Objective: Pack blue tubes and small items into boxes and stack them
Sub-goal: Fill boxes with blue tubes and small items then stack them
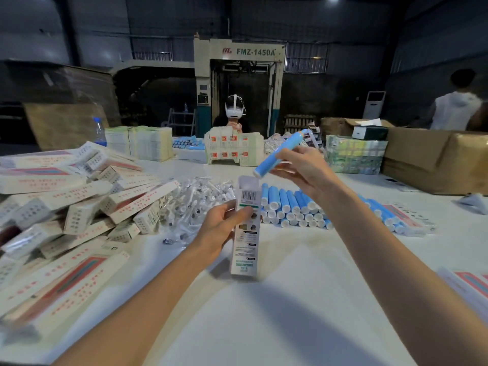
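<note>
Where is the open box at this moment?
Head view, centre: the open box is held upright by the left hand, just below the blue tube in the right hand, left of the stack of tubes.

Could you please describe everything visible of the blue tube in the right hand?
The blue tube is a slim, light blue cylinder with a white lower end, seemingly plastic. It slants in the air, lower end close to the open top of the box in the left hand, not yet inside. The right hand grips its middle.
</note>
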A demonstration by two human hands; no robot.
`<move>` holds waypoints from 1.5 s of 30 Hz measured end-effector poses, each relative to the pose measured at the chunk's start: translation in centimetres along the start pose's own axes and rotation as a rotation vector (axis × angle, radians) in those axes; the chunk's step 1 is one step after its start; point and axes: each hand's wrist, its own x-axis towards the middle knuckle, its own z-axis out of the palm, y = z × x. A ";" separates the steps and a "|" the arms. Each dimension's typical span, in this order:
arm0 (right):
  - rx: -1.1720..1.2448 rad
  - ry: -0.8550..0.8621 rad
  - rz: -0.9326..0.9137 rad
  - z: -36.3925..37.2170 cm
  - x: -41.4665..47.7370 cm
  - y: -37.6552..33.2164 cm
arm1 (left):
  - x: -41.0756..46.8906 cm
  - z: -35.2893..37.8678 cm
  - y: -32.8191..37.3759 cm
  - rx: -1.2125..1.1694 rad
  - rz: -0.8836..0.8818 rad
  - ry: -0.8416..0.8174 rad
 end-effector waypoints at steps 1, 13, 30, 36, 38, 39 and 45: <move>-0.052 0.000 -0.025 0.8 -0.2 0.3 | 0.0 0.0 0.0 0.008 0.000 -0.008; -0.665 -0.178 -0.023 2.6 0.4 2.7 | -1.0 0.0 0.4 0.122 0.017 -0.014; -0.923 -0.125 -0.180 6.2 2.0 14.7 | 1.1 -3.5 -0.3 0.227 0.000 0.619; -1.287 -0.095 -0.136 10.1 6.0 18.1 | 1.5 -4.8 -0.6 0.193 -0.036 0.674; -1.398 -0.073 -0.096 10.6 6.8 18.9 | 1.5 -4.6 -0.6 0.195 -0.030 0.657; -1.438 -0.066 -0.100 10.7 7.1 19.1 | 1.5 -4.5 -0.7 0.199 -0.031 0.645; -1.321 0.025 -0.061 10.9 8.3 19.1 | 1.9 -4.2 -0.6 0.189 0.028 0.611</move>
